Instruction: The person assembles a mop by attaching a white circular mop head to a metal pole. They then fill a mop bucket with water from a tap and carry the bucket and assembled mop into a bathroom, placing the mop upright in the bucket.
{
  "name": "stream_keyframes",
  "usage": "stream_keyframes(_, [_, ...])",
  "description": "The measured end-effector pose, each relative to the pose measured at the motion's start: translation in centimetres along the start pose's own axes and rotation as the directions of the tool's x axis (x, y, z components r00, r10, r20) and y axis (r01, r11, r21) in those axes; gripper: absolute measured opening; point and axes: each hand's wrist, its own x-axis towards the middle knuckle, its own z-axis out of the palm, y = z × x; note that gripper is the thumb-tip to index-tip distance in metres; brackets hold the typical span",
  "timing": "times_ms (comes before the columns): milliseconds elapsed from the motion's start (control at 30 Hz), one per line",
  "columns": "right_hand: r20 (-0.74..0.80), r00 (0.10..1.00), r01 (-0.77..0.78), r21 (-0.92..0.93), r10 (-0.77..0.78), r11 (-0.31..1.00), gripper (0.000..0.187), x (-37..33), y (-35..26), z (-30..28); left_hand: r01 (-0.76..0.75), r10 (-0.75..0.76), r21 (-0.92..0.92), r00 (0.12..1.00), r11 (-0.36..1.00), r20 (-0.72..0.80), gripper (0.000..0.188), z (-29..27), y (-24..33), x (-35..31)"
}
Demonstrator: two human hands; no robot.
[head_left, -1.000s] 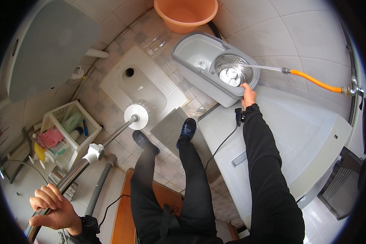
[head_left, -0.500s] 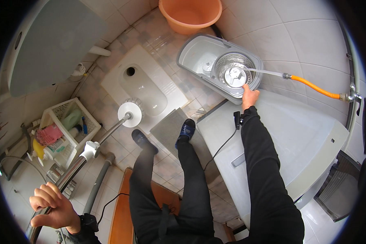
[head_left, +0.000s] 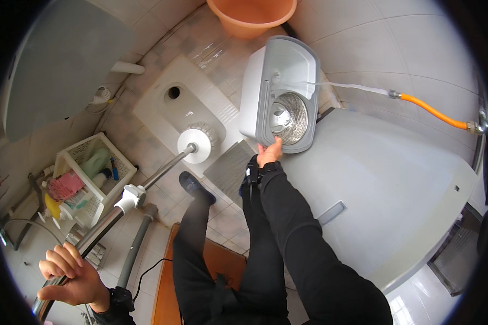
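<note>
My left hand [head_left: 73, 279] is wrapped round the metal handle [head_left: 106, 225] of a spin mop at the lower left. The round white mop head [head_left: 195, 145] hangs over the squat toilet [head_left: 168, 108]. My right hand [head_left: 269, 153] grips the near end of the grey rim of a mop bucket [head_left: 250, 97], which looks tilted. Inside, a shiny metal spin basket [head_left: 295, 116] sits nearest my hand, and a deeper compartment lies beyond it. A stream of water [head_left: 358, 87] from an orange hose [head_left: 434, 112] falls into that far compartment.
An orange basin [head_left: 252, 16] stands beyond the bucket. To the right is a large grey-white appliance lid [head_left: 385, 184]. A white basket [head_left: 119, 179] of bottles and pink gloves is at left. Below sits a wooden stool [head_left: 165, 281], and a grey mat [head_left: 230, 168] lies by my feet.
My right hand has swung the bucket leftward and turned it. The water now lands in the far compartment instead of the spin basket. The mop head has shifted right and slightly nearer the bucket.
</note>
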Motion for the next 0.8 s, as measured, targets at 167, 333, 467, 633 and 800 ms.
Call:
stream_keyframes(167, [0.115,0.982,-0.173,0.223,0.15,0.959,0.054,-1.1,6.3,0.9,0.034,-0.033,-0.017,0.998,0.999,0.045,0.058,-2.0,-0.8,0.8])
stream_keyframes(333, [0.158,0.98,-0.164,0.268,0.125,0.949,0.056,-0.8,7.9,2.4,0.063,-0.064,0.016,0.995,0.998,0.07,0.057,-2.2,-1.9,1.0])
stream_keyframes(467, [0.221,0.969,-0.144,0.124,0.115,0.982,0.064,0.3,5.5,2.7,0.058,-0.061,0.032,0.993,0.998,0.102,0.058,-0.7,-2.0,0.8])
stream_keyframes(633, [0.167,0.978,0.15,-0.168,-0.122,0.974,0.065,3.2,-1.3,0.7,0.011,-0.018,0.084,0.996,0.996,0.087,0.061,1.5,-1.8,0.2])
stream_keyframes(800, [0.193,0.919,0.395,-0.447,-0.345,0.802,0.068,7.7,-9.1,-0.4,-0.061,0.045,0.135,0.992,0.989,0.117,0.062,3.2,-1.2,-0.8])
